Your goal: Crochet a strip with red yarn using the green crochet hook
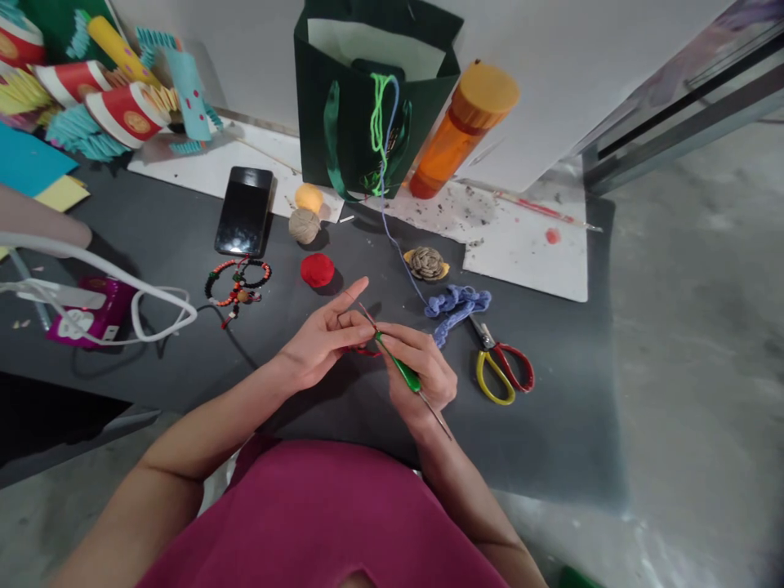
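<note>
Pen-style grip: right hand (422, 359) grasps green-handled crochet hook (407, 372), likely for control; left hand (318, 343) pinches red yarn (366, 351), seemingly for tension, near table edge; scissors (503, 369) right, within reach.

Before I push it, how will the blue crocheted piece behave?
The blue crocheted piece looks floppy, given its curling strips, and probably light, being yarn. Its strand runs up to the green bag, so it may tug.

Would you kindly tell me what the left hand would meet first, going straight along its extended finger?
Probably the blue yarn strand, though depth is unclear and the left hand might pass above it.
</note>
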A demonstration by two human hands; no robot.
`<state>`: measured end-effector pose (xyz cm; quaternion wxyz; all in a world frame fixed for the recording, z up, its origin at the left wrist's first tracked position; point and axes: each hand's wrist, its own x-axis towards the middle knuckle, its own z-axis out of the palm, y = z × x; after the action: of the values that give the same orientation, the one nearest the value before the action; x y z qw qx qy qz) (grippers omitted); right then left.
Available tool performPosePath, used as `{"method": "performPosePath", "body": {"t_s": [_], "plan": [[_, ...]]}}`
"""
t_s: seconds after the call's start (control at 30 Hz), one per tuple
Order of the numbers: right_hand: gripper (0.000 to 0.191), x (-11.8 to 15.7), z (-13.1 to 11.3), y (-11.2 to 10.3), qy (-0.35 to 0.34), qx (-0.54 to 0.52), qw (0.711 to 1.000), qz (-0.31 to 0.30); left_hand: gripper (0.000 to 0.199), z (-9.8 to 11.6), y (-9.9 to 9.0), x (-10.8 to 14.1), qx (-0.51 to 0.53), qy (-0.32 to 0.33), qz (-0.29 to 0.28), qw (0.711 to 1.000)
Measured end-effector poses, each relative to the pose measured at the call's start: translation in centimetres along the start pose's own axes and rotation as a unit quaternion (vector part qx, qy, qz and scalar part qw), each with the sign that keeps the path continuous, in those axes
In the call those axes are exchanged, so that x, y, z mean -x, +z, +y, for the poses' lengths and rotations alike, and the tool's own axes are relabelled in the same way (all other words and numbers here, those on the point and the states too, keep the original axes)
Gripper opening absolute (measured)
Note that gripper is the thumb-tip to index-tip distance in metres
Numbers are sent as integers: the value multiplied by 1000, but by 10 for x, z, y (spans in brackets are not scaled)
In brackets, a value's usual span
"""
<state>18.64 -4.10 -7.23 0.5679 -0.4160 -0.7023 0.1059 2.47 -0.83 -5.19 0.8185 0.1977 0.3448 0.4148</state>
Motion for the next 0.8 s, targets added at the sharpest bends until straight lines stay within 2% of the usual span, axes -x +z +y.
{"method": "performPosePath", "body": {"t_s": [0.13, 0.27, 0.43, 0.57, 0.7, 0.8], "plan": [[22, 2, 1, 1, 33, -24, 999, 15, 89, 0, 0, 0, 14, -20, 1, 1000], [19, 3, 2, 3, 62, -42, 997, 11, 85, -1, 1, -1, -32, 54, 42, 997], [18, 5, 3, 4, 56, -40, 998, 4, 86, -1, 2, -1, -115, 126, 64, 983], [19, 5, 4, 3, 41, -44, 998, 12, 82, -1, 2, -1, -105, 116, 66, 985], [22, 3, 3, 2, -18, 19, 1000, -7, 79, -1, 2, -1, -67, 96, 50, 992], [21, 3, 3, 2, -13, 26, 1000, -8, 73, 1, 2, -1, -39, 66, 39, 996]]}}
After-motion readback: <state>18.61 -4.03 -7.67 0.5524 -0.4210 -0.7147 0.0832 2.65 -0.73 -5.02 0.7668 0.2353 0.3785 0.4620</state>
